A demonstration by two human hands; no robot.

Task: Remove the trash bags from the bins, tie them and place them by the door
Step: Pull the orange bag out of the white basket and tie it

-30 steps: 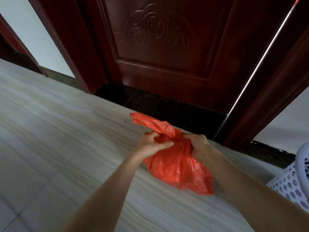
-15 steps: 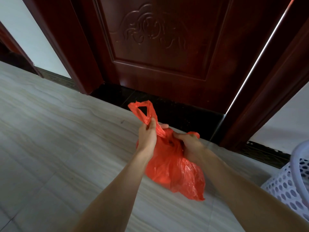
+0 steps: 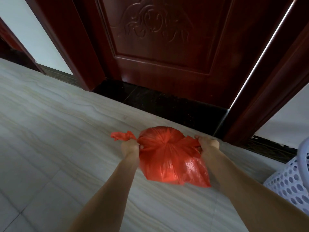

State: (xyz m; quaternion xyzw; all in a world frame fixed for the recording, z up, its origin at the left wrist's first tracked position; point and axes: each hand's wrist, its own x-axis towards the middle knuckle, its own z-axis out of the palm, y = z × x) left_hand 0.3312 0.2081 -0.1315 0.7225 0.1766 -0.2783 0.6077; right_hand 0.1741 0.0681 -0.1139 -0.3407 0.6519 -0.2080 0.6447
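A red plastic trash bag hangs between my two hands, just in front of the dark red wooden door. My left hand grips the bag's left handle, whose loose end sticks out to the left. My right hand grips the right handle. The two handles are stretched apart sideways, and the plastic gathers into a tight bunch at the middle of the bag's top. The bag's lower part sags toward me above the pale floor.
A black stone threshold runs along the foot of the door. A white perforated plastic bin stands at the right edge. Pale tiled floor stretches to the left. A second dark door frame shows at far left.
Both hands have moved apart, pulling the bag's handles out to the sides. The bag's top, loose before, is now drawn tight in the middle. The view has come closer to the door.
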